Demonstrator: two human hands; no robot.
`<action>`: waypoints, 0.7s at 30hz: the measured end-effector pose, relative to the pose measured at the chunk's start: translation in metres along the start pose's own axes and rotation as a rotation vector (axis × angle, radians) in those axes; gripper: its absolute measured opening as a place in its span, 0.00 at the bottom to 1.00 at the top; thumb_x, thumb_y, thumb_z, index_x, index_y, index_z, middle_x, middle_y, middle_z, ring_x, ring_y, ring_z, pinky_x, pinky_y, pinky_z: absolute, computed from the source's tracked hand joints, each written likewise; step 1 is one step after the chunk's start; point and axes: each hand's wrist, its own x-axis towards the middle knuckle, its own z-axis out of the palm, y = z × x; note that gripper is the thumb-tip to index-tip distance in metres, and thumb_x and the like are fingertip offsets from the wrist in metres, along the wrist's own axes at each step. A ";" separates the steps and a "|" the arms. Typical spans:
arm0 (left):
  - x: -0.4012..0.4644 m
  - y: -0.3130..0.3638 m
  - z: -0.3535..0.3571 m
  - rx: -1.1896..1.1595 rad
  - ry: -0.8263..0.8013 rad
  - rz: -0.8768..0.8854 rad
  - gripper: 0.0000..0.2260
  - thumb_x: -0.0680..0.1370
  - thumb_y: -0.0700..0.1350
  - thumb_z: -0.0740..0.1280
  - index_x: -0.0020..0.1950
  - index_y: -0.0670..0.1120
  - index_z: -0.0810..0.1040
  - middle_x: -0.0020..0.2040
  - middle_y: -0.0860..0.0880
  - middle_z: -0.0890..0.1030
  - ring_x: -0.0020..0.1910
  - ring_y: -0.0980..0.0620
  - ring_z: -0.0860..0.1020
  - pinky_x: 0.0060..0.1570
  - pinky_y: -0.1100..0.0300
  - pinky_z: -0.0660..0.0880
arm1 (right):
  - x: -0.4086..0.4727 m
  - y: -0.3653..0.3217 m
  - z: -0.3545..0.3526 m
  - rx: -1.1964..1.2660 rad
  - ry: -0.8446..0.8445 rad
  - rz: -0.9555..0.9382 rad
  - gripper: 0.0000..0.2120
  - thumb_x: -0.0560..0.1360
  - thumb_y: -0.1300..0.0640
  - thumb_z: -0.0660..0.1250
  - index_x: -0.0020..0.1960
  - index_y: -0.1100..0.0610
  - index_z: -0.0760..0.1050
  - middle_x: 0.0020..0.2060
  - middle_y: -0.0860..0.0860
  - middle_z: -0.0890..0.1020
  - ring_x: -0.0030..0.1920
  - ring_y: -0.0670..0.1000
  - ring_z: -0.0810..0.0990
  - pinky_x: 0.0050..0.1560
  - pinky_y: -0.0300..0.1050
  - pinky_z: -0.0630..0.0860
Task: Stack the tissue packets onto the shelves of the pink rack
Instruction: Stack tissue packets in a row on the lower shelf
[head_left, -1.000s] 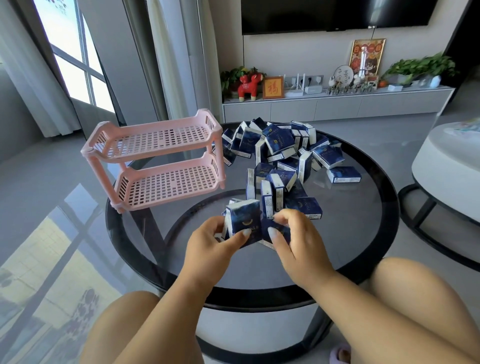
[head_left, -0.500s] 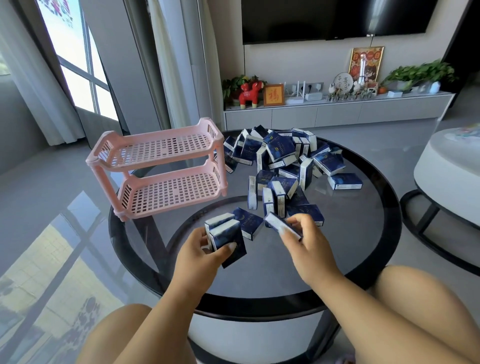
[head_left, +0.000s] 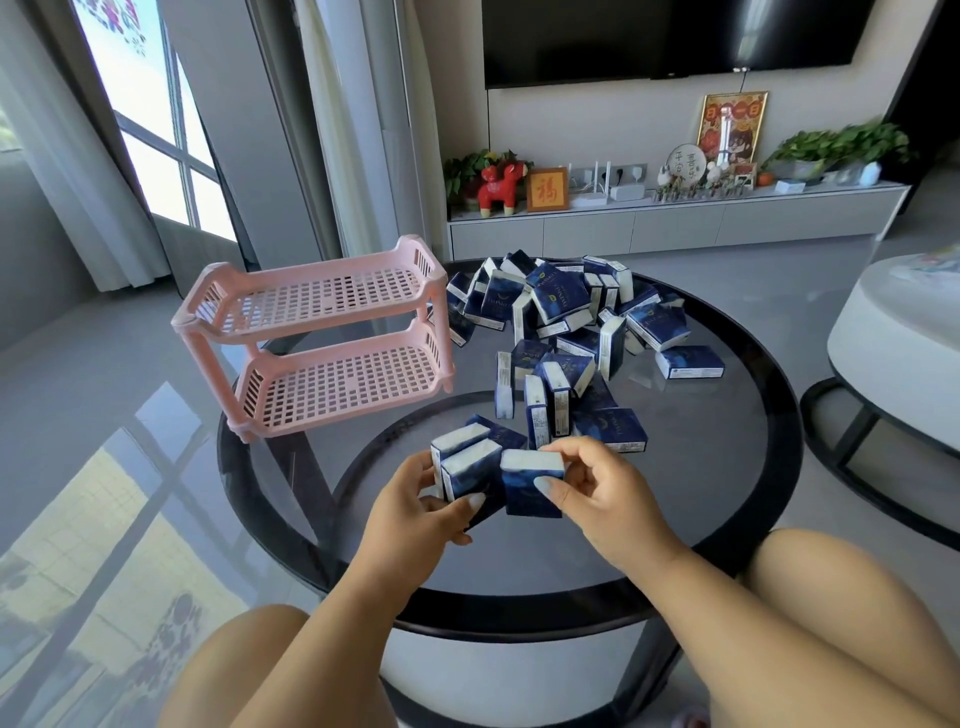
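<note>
Both hands are low over the near side of the round glass counter (head_left: 727, 525), gathering stock. The left hand (head_left: 415, 512) grips 2 tissue packets (head_left: 464, 460) side by side, thumb across the front face, fingers hidden behind. The right hand (head_left: 602, 491) pinches a third packet (head_left: 532, 488) between thumb in front and curled fingers over its top edge, pressing it up against the left pair, white ends up. That looks like squaring them into 1 block, so they can go across in a single carry rather than 1 at a time. Wrists are angled inward, forearms converging from the lap.

The pink rack (head_left: 317, 338) stands at the far left of the counter, both slatted shelves bare and open toward the person, so nothing is stacked yet. The main pile of packets (head_left: 561, 332) sprawls just right of the rack, some upright, some flat; 1 lies alone (head_left: 690, 362) at the right fringe. Next call, in my judgement: a leftward reach to a shelf, keeping the bundle squeezed so the middle one doesn't slip.
</note>
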 end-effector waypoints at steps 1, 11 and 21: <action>0.000 0.000 0.000 -0.004 -0.003 0.002 0.21 0.74 0.37 0.72 0.65 0.47 0.73 0.57 0.47 0.79 0.40 0.52 0.81 0.35 0.60 0.79 | 0.000 -0.001 0.000 0.004 -0.009 -0.007 0.13 0.73 0.59 0.71 0.50 0.43 0.75 0.37 0.44 0.77 0.35 0.43 0.75 0.37 0.30 0.69; -0.004 0.009 0.003 0.039 -0.150 0.055 0.33 0.66 0.50 0.79 0.67 0.50 0.69 0.57 0.50 0.79 0.38 0.56 0.80 0.34 0.62 0.77 | 0.000 0.001 0.003 0.013 -0.106 -0.012 0.12 0.75 0.54 0.68 0.53 0.39 0.72 0.44 0.46 0.76 0.38 0.45 0.77 0.38 0.36 0.73; -0.005 0.011 0.020 0.238 -0.094 0.136 0.29 0.69 0.42 0.77 0.66 0.49 0.68 0.54 0.59 0.78 0.39 0.67 0.76 0.40 0.72 0.73 | -0.003 -0.003 0.005 -0.165 -0.372 -0.063 0.39 0.70 0.25 0.43 0.76 0.44 0.52 0.69 0.35 0.64 0.69 0.34 0.59 0.68 0.31 0.54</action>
